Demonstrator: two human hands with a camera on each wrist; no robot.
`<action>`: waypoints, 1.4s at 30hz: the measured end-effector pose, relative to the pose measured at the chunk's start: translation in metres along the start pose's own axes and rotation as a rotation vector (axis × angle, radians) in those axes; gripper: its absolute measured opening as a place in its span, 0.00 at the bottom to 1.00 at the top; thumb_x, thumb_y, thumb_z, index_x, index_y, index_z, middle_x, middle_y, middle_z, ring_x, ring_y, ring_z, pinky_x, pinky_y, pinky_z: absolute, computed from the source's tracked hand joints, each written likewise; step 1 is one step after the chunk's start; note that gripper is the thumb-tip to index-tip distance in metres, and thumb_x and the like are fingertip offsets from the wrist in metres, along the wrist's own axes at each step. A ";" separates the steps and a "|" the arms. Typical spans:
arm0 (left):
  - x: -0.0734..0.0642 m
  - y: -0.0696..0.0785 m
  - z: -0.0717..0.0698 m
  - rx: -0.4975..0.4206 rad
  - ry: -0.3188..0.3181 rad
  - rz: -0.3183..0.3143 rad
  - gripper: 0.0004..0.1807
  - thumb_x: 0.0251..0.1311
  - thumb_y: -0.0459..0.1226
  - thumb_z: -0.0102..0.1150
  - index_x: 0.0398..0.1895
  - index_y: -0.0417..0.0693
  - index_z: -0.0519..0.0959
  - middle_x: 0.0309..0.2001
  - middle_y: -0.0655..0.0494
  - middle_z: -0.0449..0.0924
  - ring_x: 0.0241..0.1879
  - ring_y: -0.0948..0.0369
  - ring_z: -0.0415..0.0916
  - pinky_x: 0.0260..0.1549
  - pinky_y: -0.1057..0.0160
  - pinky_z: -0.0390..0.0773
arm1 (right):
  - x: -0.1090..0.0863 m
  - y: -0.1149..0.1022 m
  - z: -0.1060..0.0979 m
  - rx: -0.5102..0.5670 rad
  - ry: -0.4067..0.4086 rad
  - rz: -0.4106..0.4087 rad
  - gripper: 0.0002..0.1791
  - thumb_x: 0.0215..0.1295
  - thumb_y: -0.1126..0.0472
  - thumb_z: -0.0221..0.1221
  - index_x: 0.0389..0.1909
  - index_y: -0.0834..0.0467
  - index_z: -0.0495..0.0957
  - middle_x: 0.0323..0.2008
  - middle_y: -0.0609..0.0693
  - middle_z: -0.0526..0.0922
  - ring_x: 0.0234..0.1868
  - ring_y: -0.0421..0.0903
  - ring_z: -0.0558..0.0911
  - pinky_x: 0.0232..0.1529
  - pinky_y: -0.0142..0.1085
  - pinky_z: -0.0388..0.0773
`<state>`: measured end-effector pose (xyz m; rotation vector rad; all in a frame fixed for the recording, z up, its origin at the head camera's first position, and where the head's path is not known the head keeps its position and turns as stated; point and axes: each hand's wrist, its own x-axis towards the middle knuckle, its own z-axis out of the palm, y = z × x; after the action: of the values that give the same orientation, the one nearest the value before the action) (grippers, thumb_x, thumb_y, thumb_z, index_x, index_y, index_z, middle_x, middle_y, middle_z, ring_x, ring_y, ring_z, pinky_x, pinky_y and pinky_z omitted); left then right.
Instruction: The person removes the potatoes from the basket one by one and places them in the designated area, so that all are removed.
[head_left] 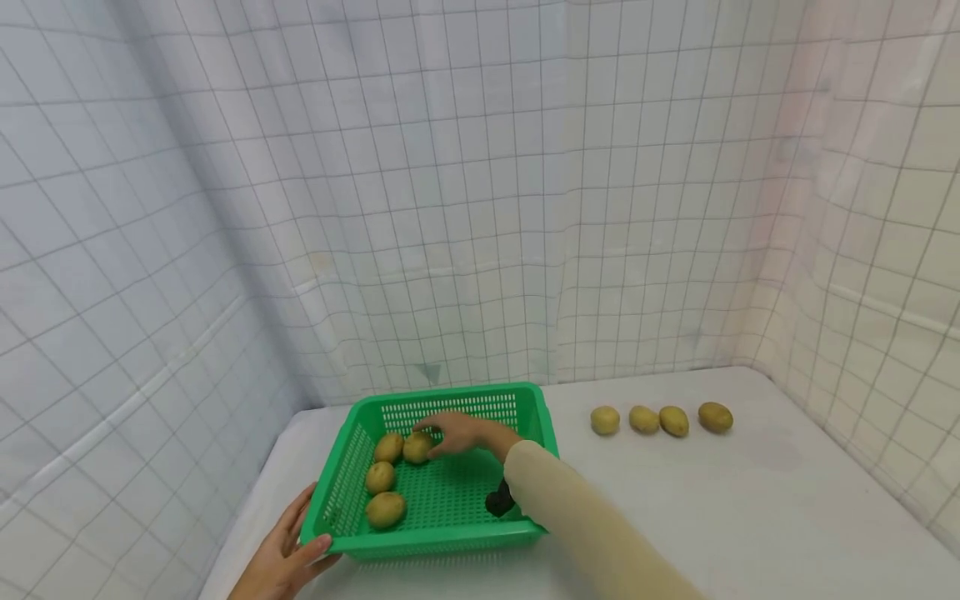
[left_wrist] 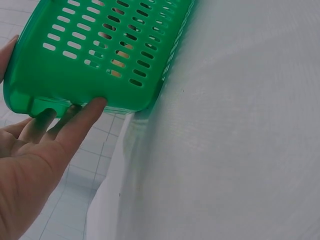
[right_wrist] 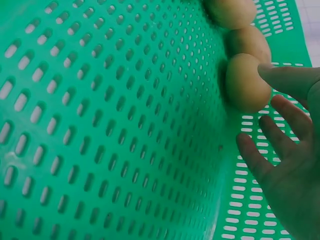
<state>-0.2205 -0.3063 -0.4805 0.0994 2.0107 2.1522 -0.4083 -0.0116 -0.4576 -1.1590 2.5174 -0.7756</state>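
Observation:
A green plastic basket (head_left: 438,542) with slotted walls stands on the white table. At its front left corner my left hand (head_left: 281,554) holds the rim, thumb on the front side and fingers along the left side. Inside the basket, my right hand (head_left: 461,433) is at a potato (head_left: 417,447) near the back wall. In the right wrist view its thumb overlaps that potato (right_wrist: 247,85), while the other fingers (right_wrist: 280,137) are spread apart. Three more potatoes lie along the basket's left side, including a back one (head_left: 388,448), a middle one (head_left: 380,477) and a front one (head_left: 386,509).
To the right of the basket several potatoes lie in a row on the table, from a pale one (head_left: 605,420) to a darker one (head_left: 716,417). A small black object (head_left: 499,501) shows below my right sleeve. White gridded curtains (head_left: 480,208) surround the table.

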 end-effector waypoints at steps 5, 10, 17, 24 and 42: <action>-0.002 0.000 0.001 -0.007 0.017 -0.003 0.49 0.77 0.31 0.54 0.84 0.46 0.30 0.82 0.39 0.28 0.71 0.41 0.56 0.59 0.39 0.75 | 0.003 0.000 0.005 -0.074 -0.003 -0.032 0.30 0.72 0.61 0.66 0.73 0.58 0.72 0.69 0.54 0.73 0.68 0.49 0.72 0.66 0.37 0.71; -0.002 -0.001 0.001 -0.015 0.013 -0.011 0.49 0.77 0.31 0.54 0.84 0.46 0.30 0.82 0.39 0.28 0.71 0.40 0.54 0.59 0.39 0.75 | 0.005 0.000 0.006 -0.085 0.018 -0.020 0.27 0.72 0.62 0.66 0.70 0.59 0.75 0.64 0.53 0.79 0.61 0.47 0.78 0.59 0.33 0.76; -0.002 -0.001 -0.002 -0.020 -0.017 -0.025 0.49 0.78 0.31 0.53 0.84 0.47 0.27 0.82 0.39 0.24 0.68 0.49 0.62 0.60 0.40 0.74 | 0.007 -0.003 0.008 -0.052 0.078 0.022 0.17 0.70 0.62 0.68 0.56 0.56 0.77 0.56 0.49 0.80 0.57 0.44 0.78 0.56 0.34 0.76; -0.002 0.000 0.000 -0.022 0.007 -0.023 0.49 0.77 0.32 0.53 0.84 0.47 0.29 0.82 0.39 0.27 0.69 0.45 0.61 0.59 0.39 0.75 | 0.007 -0.001 0.009 -0.081 0.075 0.028 0.22 0.69 0.64 0.69 0.62 0.57 0.79 0.55 0.51 0.81 0.53 0.45 0.80 0.53 0.33 0.78; -0.002 0.001 0.003 -0.004 0.017 -0.003 0.49 0.77 0.31 0.53 0.84 0.47 0.29 0.82 0.39 0.27 0.73 0.37 0.48 0.59 0.37 0.74 | -0.014 -0.005 -0.016 0.092 -0.034 0.064 0.24 0.70 0.65 0.67 0.66 0.57 0.76 0.63 0.55 0.77 0.62 0.50 0.76 0.54 0.37 0.79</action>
<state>-0.2180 -0.3038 -0.4788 0.0776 2.0146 2.1620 -0.4031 0.0024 -0.4415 -1.0476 2.4511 -0.8385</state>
